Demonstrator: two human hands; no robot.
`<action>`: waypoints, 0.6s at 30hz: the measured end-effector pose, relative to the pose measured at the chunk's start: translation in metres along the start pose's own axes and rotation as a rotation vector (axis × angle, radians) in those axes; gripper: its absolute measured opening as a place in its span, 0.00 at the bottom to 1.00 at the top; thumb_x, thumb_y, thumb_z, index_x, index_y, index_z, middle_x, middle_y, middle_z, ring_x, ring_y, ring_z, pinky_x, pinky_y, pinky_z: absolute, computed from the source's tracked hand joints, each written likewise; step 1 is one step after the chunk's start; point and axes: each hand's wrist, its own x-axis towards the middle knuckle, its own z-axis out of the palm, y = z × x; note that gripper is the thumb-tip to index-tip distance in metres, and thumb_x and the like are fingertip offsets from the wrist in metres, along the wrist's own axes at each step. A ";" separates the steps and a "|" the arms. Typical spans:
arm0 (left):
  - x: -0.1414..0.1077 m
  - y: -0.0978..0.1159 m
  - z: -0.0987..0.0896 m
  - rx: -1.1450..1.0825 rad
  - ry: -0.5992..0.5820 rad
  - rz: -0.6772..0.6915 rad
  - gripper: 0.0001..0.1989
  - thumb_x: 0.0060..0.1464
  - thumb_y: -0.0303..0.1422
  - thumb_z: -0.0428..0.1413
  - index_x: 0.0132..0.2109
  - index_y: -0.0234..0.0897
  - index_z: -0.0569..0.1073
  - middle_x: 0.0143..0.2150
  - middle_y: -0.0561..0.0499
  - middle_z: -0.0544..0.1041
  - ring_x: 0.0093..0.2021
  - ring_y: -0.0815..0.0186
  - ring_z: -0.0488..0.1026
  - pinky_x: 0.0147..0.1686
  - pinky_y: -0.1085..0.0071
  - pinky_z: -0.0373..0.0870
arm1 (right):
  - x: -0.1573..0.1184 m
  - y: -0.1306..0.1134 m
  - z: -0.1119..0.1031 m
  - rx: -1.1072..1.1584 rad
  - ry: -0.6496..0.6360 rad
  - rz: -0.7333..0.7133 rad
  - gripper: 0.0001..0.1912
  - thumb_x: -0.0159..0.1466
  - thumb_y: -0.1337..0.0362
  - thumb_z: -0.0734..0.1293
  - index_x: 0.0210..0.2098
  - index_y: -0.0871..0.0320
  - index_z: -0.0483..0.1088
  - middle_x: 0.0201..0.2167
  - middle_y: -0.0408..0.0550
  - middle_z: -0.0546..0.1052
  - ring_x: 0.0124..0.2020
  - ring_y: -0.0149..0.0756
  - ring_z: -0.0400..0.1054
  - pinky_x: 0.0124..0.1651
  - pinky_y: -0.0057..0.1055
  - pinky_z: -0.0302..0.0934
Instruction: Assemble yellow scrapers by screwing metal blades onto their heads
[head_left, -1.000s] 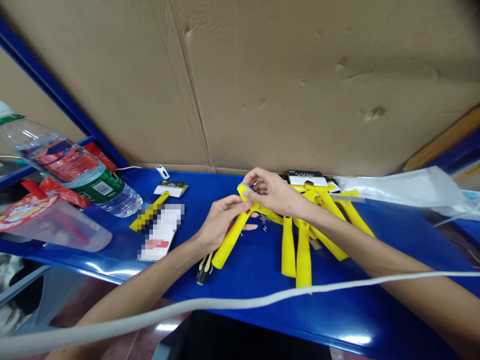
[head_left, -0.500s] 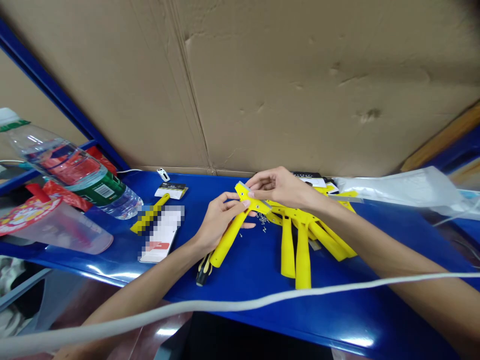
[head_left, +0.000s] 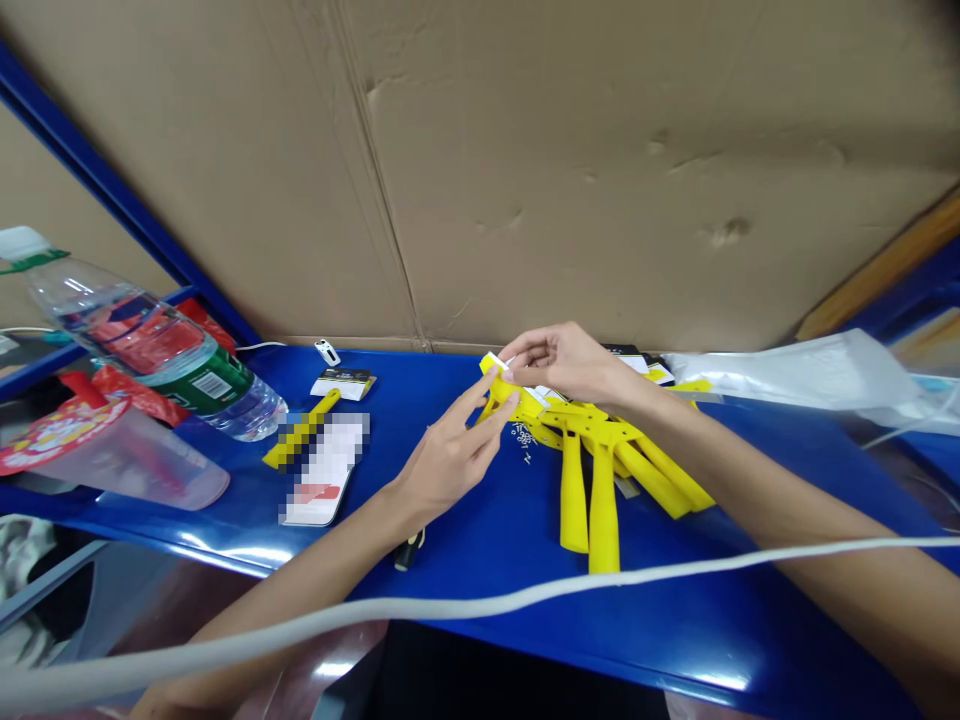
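Observation:
Between my two hands a yellow scraper (head_left: pixel 529 399) is raised over the blue table, its head tilted and a pale strip along its edge. My left hand (head_left: pixel 452 447) grips the head with thumb and fingertips, hiding the handle. At the upper edge of the head, my right hand (head_left: pixel 559 362) pinches the pale strip, curled fingers above the thumb. Just below the head lie several small screws (head_left: pixel 523 440). More yellow scrapers (head_left: pixel 604 500) lie piled under my right forearm. A dark-handled tool (head_left: pixel 407 553) shows partly beneath my left wrist.
To the left stand a tilted water bottle (head_left: pixel 199 375), a plastic cup (head_left: pixel 142 465), a phone (head_left: pixel 324 480) and a single yellow scraper (head_left: pixel 301 430). Clear plastic bags (head_left: pixel 780 370) lie at right. A white cable (head_left: pixel 480 605) crosses the foreground. Cardboard (head_left: pixel 585 180) rises behind the table.
The scraper has turned in my hands, so its handle no longer points toward me in view. My left hand has shifted over it, fingers now reaching up to the head. My right hand barely moved.

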 end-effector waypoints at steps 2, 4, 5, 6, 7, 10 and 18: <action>-0.001 -0.003 0.000 0.006 -0.006 0.011 0.19 0.64 0.27 0.61 0.57 0.50 0.85 0.74 0.45 0.71 0.69 0.48 0.73 0.72 0.46 0.65 | 0.000 0.000 0.000 -0.010 0.004 0.006 0.15 0.55 0.60 0.81 0.42 0.56 0.82 0.33 0.47 0.84 0.32 0.36 0.74 0.32 0.34 0.70; -0.002 -0.005 0.000 0.020 -0.002 0.010 0.19 0.64 0.27 0.61 0.57 0.51 0.85 0.74 0.46 0.71 0.68 0.47 0.73 0.73 0.44 0.63 | -0.002 -0.002 0.001 -0.007 0.003 0.002 0.15 0.56 0.61 0.80 0.42 0.56 0.82 0.34 0.47 0.84 0.32 0.36 0.74 0.33 0.35 0.70; -0.003 -0.007 0.000 0.034 -0.001 0.014 0.19 0.63 0.27 0.61 0.58 0.52 0.85 0.74 0.46 0.71 0.68 0.47 0.74 0.73 0.43 0.63 | -0.003 -0.003 0.001 -0.007 0.006 -0.003 0.15 0.56 0.61 0.80 0.43 0.56 0.82 0.34 0.48 0.84 0.32 0.37 0.74 0.34 0.36 0.70; -0.003 -0.008 -0.001 0.052 -0.002 0.022 0.20 0.63 0.27 0.61 0.58 0.52 0.84 0.75 0.46 0.70 0.66 0.47 0.75 0.72 0.42 0.64 | -0.004 -0.004 0.002 -0.012 0.013 -0.010 0.15 0.56 0.62 0.80 0.43 0.56 0.82 0.34 0.48 0.84 0.32 0.37 0.75 0.34 0.37 0.71; -0.003 -0.008 -0.001 0.068 -0.004 0.029 0.21 0.64 0.27 0.61 0.60 0.53 0.84 0.76 0.46 0.70 0.65 0.48 0.76 0.71 0.41 0.64 | -0.005 -0.006 0.002 -0.023 0.025 -0.018 0.15 0.57 0.62 0.79 0.43 0.57 0.81 0.34 0.48 0.84 0.33 0.38 0.76 0.35 0.37 0.71; -0.003 -0.008 -0.001 0.072 -0.003 0.042 0.21 0.64 0.27 0.61 0.60 0.53 0.83 0.76 0.46 0.69 0.60 0.50 0.78 0.69 0.42 0.68 | -0.009 -0.010 0.004 -0.076 0.060 -0.055 0.15 0.59 0.61 0.79 0.45 0.57 0.82 0.34 0.49 0.84 0.34 0.40 0.77 0.36 0.38 0.72; 0.015 0.002 -0.017 -0.401 0.314 -0.117 0.22 0.65 0.34 0.65 0.64 0.43 0.80 0.61 0.39 0.82 0.35 0.63 0.82 0.31 0.66 0.81 | -0.009 -0.022 0.003 0.092 0.150 -0.138 0.20 0.76 0.46 0.66 0.46 0.56 0.79 0.48 0.56 0.87 0.48 0.44 0.83 0.53 0.42 0.78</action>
